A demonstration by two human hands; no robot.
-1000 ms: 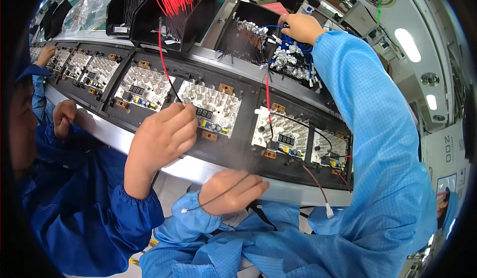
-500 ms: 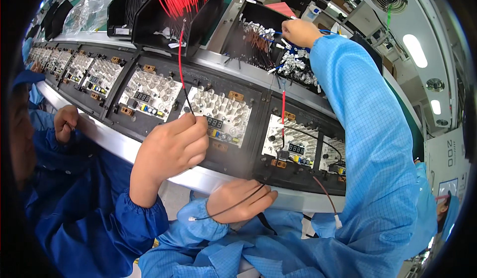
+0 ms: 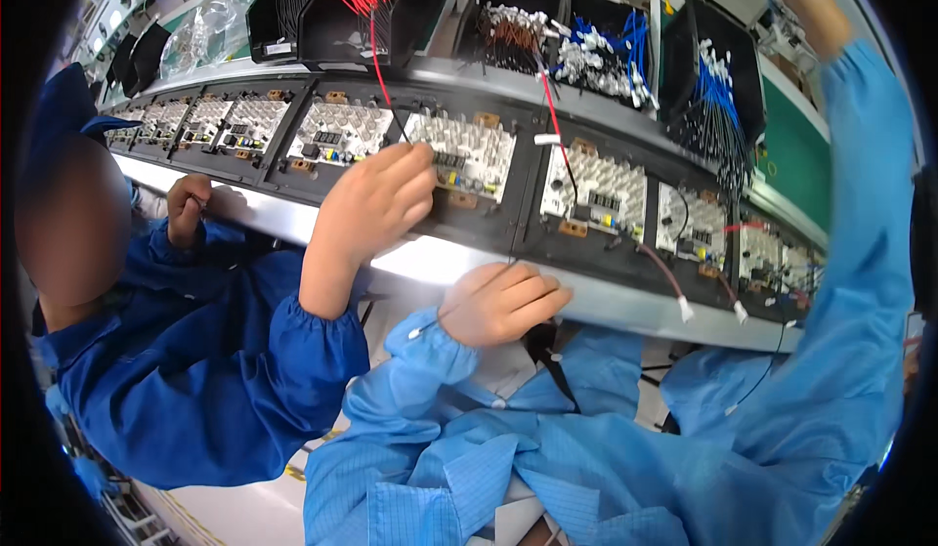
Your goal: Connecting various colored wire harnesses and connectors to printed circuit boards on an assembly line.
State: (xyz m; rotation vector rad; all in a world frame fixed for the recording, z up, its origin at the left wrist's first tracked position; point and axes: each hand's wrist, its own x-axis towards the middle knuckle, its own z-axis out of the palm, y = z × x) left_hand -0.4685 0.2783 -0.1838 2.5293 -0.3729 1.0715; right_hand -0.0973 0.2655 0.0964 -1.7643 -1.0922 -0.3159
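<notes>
Here, left hand [image 3: 503, 302] rests near 1 white-tagged red wire [image 3: 553, 121].

Head view, single, fisheye: we look steeply down from above our own light-blue sleeves at frame bottom, facing the conveyor rail [image 3: 625, 302] running upper left to right, close in; parts bins [image 3: 586, 38] along top edge.

The right hand [image 3: 806, 4] has gone up higher past the bins, and the hand in the dark blue sleeve [image 3: 376, 199] now touches the white board [image 3: 469, 155].
</notes>
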